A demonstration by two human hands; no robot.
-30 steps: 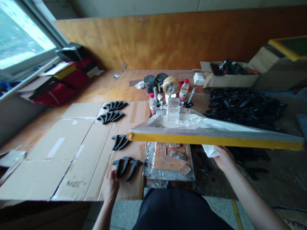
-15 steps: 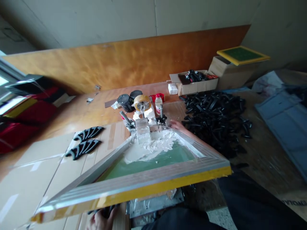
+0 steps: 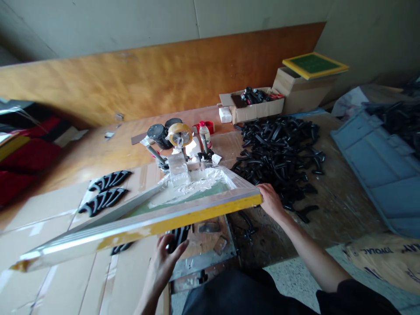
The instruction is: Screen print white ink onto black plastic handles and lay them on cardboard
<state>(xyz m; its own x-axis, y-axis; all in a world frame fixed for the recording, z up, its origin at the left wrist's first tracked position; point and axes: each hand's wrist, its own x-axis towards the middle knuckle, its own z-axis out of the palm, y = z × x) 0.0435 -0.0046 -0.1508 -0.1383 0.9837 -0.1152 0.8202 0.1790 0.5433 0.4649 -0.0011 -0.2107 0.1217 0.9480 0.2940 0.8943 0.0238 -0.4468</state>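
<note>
A screen-printing frame (image 3: 183, 215) with a yellow front edge stands tilted up from its hinge clamps. Thick white ink (image 3: 197, 180) lies on its green mesh, and a clear block-like piece (image 3: 179, 169) sits at its back. My right hand (image 3: 271, 200) grips the frame's front right corner. Under the front edge, my left hand (image 3: 166, 258) has its thumb and fingers around a black curved plastic part (image 3: 180, 235), partly hidden by the frame. Below is a printing base (image 3: 213, 251) with a small dark piece (image 3: 210, 227) on it.
Black ribbed parts (image 3: 105, 199) lie on cardboard (image 3: 36, 218) at left. A big heap of black parts (image 3: 278, 153) covers the right side. Behind stand dark tubs (image 3: 158, 135), a tape roll (image 3: 180, 134), a bottle (image 3: 205, 133) and a carton (image 3: 259, 111). A blue-grey crate (image 3: 377, 162) stands right.
My right hand has come from the frame's far right side to its front corner. My left hand has moved right, from the cardboard to the printing base. The view has shifted too.
</note>
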